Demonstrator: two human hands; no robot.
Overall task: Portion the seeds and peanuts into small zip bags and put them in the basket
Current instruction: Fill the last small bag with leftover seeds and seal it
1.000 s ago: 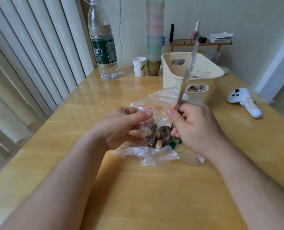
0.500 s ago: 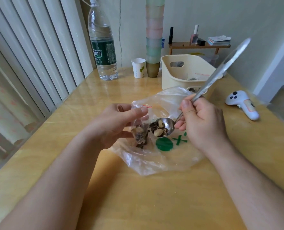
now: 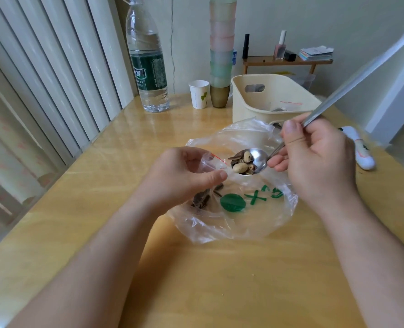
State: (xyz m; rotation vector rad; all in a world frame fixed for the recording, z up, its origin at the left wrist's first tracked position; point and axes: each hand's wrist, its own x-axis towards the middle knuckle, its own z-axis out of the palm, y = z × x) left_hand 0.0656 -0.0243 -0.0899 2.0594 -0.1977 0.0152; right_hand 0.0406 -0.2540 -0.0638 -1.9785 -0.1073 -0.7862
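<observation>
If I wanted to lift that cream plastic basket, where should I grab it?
Probably by the oval cut-out handle in the cream plastic basket's end wall, coming from the left side: fingers hook through it, and that side is free of the hands and bags.

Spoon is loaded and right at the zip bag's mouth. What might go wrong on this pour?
1. The spoon is heaped with peanuts and seeds beside a narrow zip bag mouth, held open only by the left hand; some may spill onto the big plastic bag.
2. The right hand grips the long handle low, so tipping could jerk.
</observation>
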